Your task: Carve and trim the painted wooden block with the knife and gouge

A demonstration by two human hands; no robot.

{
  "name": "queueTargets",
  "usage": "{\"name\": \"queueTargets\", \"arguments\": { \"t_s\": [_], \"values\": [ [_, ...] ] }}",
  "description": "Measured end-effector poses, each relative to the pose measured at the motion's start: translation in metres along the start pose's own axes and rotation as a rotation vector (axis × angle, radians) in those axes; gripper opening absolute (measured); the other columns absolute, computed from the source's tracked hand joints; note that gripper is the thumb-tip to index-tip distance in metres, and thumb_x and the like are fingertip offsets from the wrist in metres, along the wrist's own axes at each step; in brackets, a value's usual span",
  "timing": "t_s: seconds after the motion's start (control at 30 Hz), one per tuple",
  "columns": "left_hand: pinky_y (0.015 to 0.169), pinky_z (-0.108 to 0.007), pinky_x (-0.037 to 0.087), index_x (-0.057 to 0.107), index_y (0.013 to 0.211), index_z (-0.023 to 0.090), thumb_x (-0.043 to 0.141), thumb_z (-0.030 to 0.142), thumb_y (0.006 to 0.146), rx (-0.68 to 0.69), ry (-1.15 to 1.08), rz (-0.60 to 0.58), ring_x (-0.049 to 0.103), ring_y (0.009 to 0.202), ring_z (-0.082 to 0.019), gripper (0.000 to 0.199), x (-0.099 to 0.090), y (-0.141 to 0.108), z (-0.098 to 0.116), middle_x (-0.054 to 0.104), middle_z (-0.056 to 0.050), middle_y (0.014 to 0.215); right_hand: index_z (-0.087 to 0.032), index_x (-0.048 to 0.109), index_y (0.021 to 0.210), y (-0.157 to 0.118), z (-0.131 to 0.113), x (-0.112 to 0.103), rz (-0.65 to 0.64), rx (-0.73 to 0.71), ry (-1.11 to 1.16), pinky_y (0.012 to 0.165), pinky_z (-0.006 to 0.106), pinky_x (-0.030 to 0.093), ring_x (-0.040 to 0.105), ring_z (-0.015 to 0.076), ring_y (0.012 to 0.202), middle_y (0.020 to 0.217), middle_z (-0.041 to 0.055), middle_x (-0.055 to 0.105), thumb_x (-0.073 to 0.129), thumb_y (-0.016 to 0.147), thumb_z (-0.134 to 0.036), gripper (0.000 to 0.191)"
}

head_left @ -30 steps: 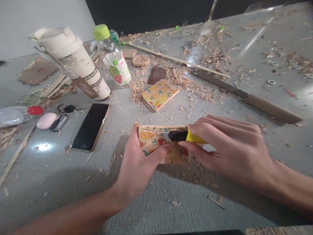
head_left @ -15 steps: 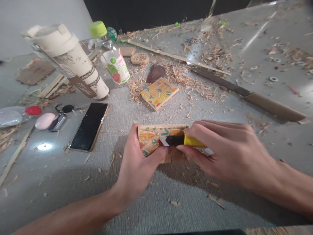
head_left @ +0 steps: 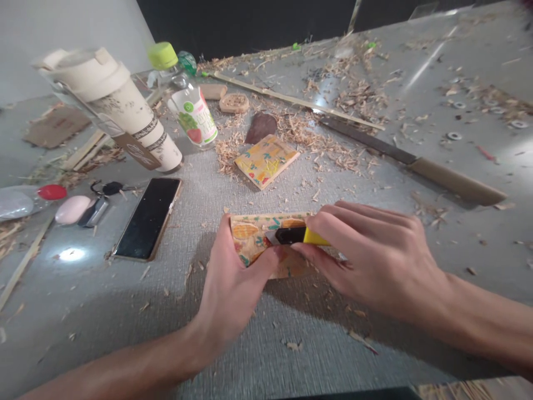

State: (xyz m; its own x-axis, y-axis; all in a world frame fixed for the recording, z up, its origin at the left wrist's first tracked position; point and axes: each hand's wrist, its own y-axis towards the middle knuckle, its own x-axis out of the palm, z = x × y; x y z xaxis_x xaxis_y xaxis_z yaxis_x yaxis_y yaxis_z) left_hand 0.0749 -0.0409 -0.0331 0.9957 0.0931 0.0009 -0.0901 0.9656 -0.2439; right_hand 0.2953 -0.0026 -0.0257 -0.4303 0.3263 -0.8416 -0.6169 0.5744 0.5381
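**Fruit-patterned rectangular wooden board [head_left: 258, 226], in hand under a yellow-and-black craft knife [head_left: 291, 235] with short silver blade**

Board: near centre, above textured grey tabletop [head_left: 241, 361], between both hands; lower right portion in shade.

Left hand [head_left: 231, 278]: closed on the board's left end, thumb across the near face.

Right hand [head_left: 370, 244]: narrow pinch of thumb and forefinger on the yellow handle; blade pointing left over the patterned face, just beyond the left thumb. Contact between edge and wood: cannot tell.

Beyond the board: second, yellow floral-patterned wooden board [head_left: 266, 161], dark reddish-brown flat piece [head_left: 261, 128] just behind, curled pale wood shavings [head_left: 345, 158] around. To the right, long dark-bladed knife with brown handle [head_left: 453, 179]. To the left, black-screened phone [head_left: 147, 218].

Hazards, by judgement: nick to the left thumb, from a skid of the blade on the smooth face; gouge in the pattern, from too steep an angle or sudden pressure; twist of the board, from a one-ended hold.

Against the half-second-earlier picture: blade slightly farther from the thumb, toward the far edge; same holds, same surrounding layout.
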Motion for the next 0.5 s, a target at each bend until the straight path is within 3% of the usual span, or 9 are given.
{"name": "queueTargets", "arguments": {
  "t_s": [0.17, 0.33, 0.5],
  "values": [
    [0.088, -0.036, 0.067, 0.065, 0.121, 0.024, 0.096, 0.024, 0.088, -0.042, -0.074, -0.009, 0.085, 0.107, -0.026, 0.045, 0.0010, 0.0007, 0.0021, 0.087, -0.003, 0.114, -0.021, 0.069, 0.092, 0.0013, 0.0028, -0.0001, 0.023, -0.027, -0.024, 0.062, 0.036, 0.045, 0.072, 0.0174, 0.068, 0.087, 0.0030, 0.082, 0.070, 0.116, -0.026, 0.024],
    [0.098, -0.037, 0.067, 0.064, 0.128, 0.025, 0.097, 0.029, 0.093, -0.047, -0.120, -0.030, 0.085, 0.116, -0.026, 0.048, -0.0009, 0.0015, -0.0041, 0.088, -0.003, 0.123, -0.021, 0.068, 0.090, 0.0050, 0.0047, -0.0016, 0.045, -0.079, -0.043, 0.064, 0.035, 0.048, 0.075, 0.0172, 0.071, 0.085, 0.0027, 0.082, 0.073, 0.115, -0.025, 0.026],
    [0.103, -0.038, 0.069, 0.064, 0.126, 0.025, 0.102, 0.027, 0.088, -0.068, -0.169, -0.047, 0.085, 0.119, -0.028, 0.054, -0.0027, 0.0025, -0.0054, 0.088, -0.003, 0.125, -0.021, 0.065, 0.087, 0.0052, 0.0057, -0.0030, 0.058, -0.116, -0.036, 0.061, 0.036, 0.048, 0.074, 0.0175, 0.070, 0.089, 0.0030, 0.083, 0.074, 0.114, -0.024, 0.029]
  ]
}}
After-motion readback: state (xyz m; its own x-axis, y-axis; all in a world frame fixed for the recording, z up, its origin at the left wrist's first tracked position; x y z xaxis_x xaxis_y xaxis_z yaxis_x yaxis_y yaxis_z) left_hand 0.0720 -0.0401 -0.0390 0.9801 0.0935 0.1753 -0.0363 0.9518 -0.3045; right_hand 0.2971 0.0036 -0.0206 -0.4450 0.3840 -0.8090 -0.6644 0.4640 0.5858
